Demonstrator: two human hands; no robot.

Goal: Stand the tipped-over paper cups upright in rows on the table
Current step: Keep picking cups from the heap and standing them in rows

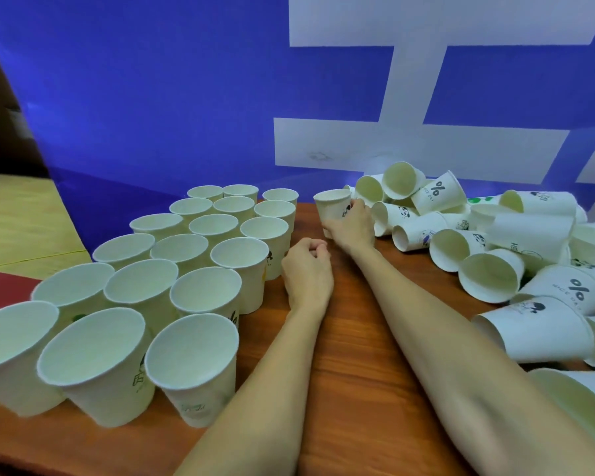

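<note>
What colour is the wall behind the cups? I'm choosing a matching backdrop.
Deep blue with broad white bands: wall, clearest in the head view.

view count: one, your head camera, nothing to overlap with.
position: above the near edge of the wooden table (351,389), at your head.
facing: forward and down, toward the blue wall (169,97).
nearness: close, your forearms fill the bottom of frame.
lens: wide, edges bend.

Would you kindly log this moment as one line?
right hand: grips upright cup | left hand: curled, empty, on table | rows: left | tipped pile: right
</note>
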